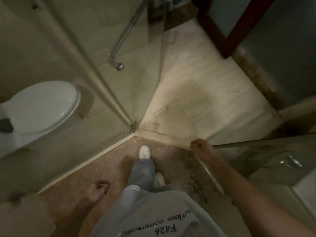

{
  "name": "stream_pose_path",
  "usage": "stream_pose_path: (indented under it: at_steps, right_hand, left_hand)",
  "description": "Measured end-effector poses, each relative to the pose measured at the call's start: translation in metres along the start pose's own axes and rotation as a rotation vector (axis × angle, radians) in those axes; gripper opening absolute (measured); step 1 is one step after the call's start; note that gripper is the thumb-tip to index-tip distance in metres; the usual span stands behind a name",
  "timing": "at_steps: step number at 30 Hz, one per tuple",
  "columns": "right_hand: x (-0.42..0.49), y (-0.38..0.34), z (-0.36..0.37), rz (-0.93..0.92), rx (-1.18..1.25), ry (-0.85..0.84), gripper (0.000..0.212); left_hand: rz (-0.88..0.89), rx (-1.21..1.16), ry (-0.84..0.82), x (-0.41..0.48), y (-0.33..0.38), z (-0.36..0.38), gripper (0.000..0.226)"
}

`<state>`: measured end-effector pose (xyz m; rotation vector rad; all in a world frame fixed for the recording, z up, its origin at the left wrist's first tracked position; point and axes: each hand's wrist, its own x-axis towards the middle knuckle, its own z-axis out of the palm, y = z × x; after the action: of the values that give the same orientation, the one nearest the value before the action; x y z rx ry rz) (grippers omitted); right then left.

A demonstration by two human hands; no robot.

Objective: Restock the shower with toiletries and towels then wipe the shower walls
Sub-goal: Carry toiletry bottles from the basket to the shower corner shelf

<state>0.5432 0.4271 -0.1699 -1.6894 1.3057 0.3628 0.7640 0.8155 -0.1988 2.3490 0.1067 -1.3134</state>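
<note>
Holding the clear glass shower door (248,143) by its edge, just right of the pale stone shower kerb (153,136), the right hand (198,147) curls round it, presumably to keep entry open. The left hand (97,192) hangs short of the kerb, loosely curled and empty. The pale tiled shower floor (196,93) lies beyond the kerb; no toiletries or towels show.

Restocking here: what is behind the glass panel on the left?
A white toilet with its lid down shows through the glass panel; a dark object sits at its back. Its base is hidden by the bowl.
</note>
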Motion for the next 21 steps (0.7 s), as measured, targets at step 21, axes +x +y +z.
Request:
stream_pose_path:
  at_steps: [21]
  right_hand:
    - [0.012,0.073,-0.010,0.568,0.459,0.212,0.031]
  left_hand:
    - [0.484,0.441,-0.277,0.127,0.469,0.051,0.015]
